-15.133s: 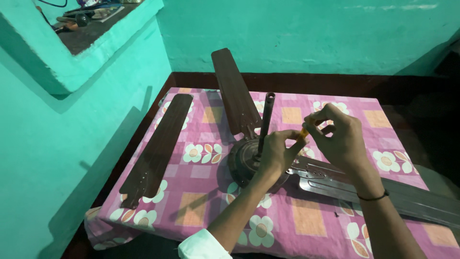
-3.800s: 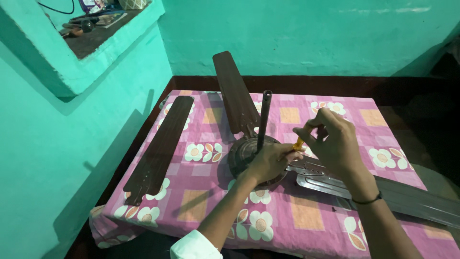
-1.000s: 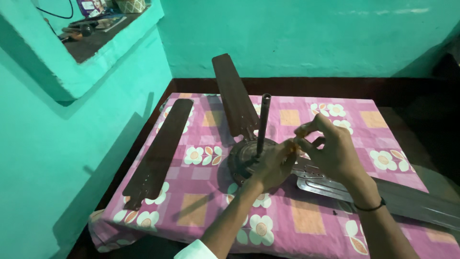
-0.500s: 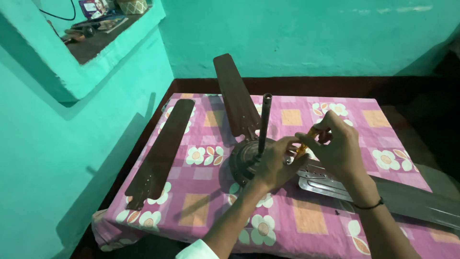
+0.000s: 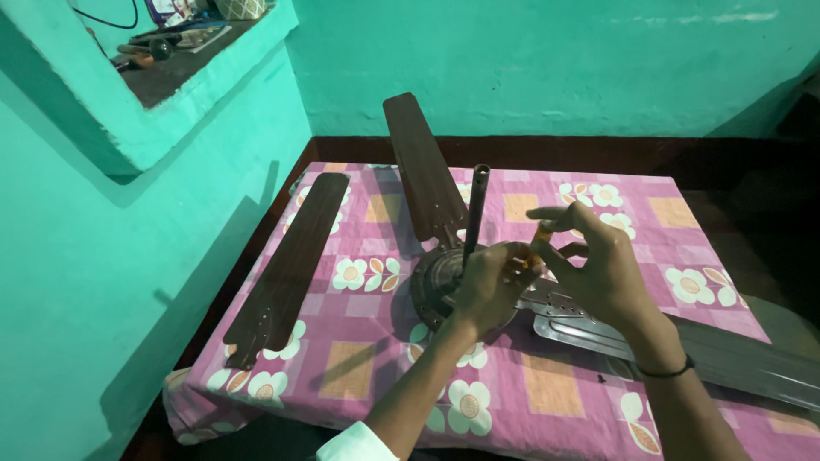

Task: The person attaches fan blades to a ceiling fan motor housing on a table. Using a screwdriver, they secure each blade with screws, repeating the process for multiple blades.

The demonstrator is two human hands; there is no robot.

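- While the left hand (image 5: pixel 489 286) rests curled on top of the fan motor hub (image 5: pixel 440 286), its fingers are bent around a small part that is too hidden to name; whether it truly grips anything I cannot tell.
- Just to the right, the right hand (image 5: pixel 598 269) hovers with thumb and forefinger pinched on a small orange-handled tool (image 5: pixel 541 232), the other fingers spread loosely.
- That tool sits between the two hands, above the hub's right side, its tip pointing down toward the left hand's fingers.
- The hub lies near the middle of the table (image 5: pixel 547 397), which is covered with a pink flowered cloth.
- A dark downrod (image 5: pixel 475 209) stands upright from the hub, just beside the left hand.
- One brown blade (image 5: pixel 420 166) reaches from the hub toward the table's far edge.
- A grey metal blade (image 5: pixel 726 358) runs from the hub toward the near right corner, passing under the right wrist, which wears a black band (image 5: pixel 664 370).
- A loose brown blade (image 5: pixel 290 260) lies along the left edge, well apart from both hands.
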